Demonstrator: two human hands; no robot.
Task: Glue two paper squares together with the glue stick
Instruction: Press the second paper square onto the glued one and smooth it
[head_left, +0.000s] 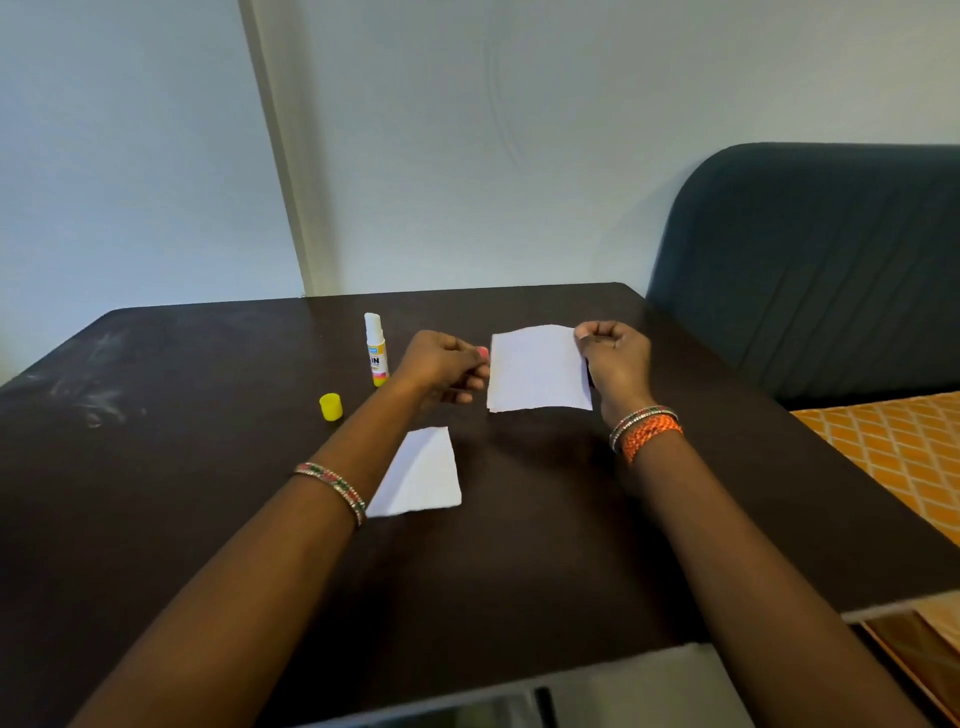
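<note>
A white paper square (537, 370) is held up above the dark table (519, 545), with my right hand (615, 358) pinching its right edge. My left hand (447, 368) is just left of that paper, fingers curled, close to its left edge; I cannot tell whether it touches. A second white paper square (422, 474) lies flat on the table, partly under my left forearm. The glue stick (376, 349) stands upright and uncapped behind my left hand. Its yellow cap (331, 406) stands apart to the left.
The table's near edge runs across the bottom and its right edge slants past my right forearm. A dark upholstered headboard (810, 270) and an orange patterned bedcover (898, 457) lie to the right. A pale wall stands behind the table.
</note>
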